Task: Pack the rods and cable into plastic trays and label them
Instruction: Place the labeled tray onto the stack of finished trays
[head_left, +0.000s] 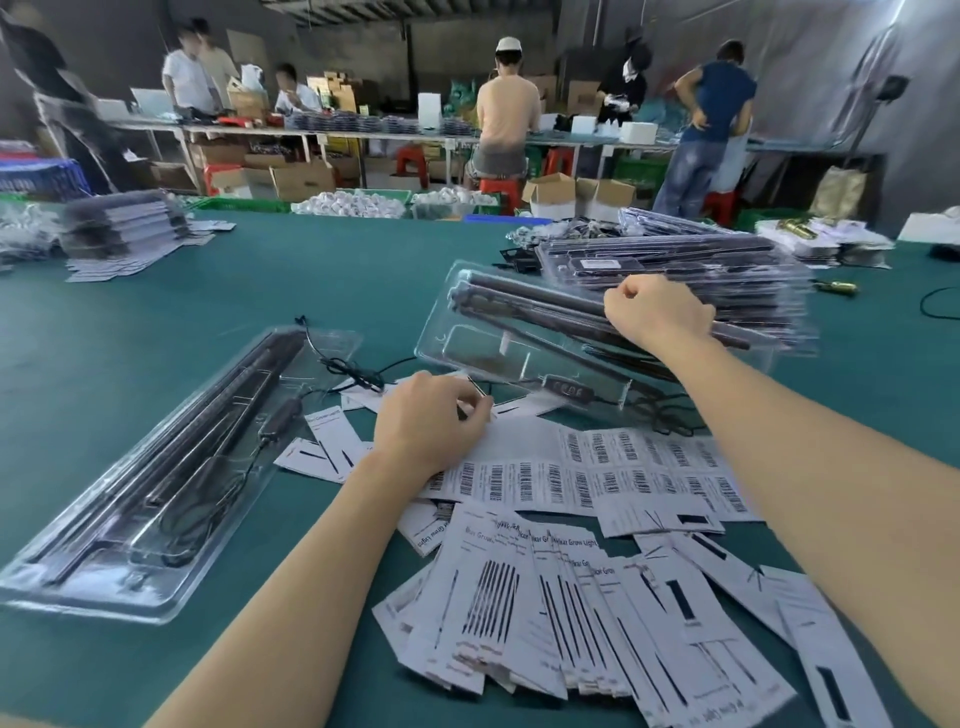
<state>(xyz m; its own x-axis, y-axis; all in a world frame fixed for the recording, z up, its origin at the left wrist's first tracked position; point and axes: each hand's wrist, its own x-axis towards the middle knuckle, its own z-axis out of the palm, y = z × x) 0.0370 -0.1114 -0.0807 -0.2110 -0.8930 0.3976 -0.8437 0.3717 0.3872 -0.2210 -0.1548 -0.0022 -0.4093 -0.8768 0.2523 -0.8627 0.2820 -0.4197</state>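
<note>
My right hand (657, 312) grips the edge of a clear plastic tray (467, 332) that is tilted up off the green table, with dark rods (530, 306) and a black cable with a controller (563, 387) inside it. My left hand (428, 413) rests on a white barcode label sheet (597, 475), its fingertips pinching at the sheet's top edge. A second clear tray (150, 467) with rods and a coiled cable lies flat at the left.
White printed insert cards (545, 613) are fanned out in front of me. A pile of packed trays (691, 270) stands at the right, another stack (119, 223) at the far left. Several people work at benches beyond the table.
</note>
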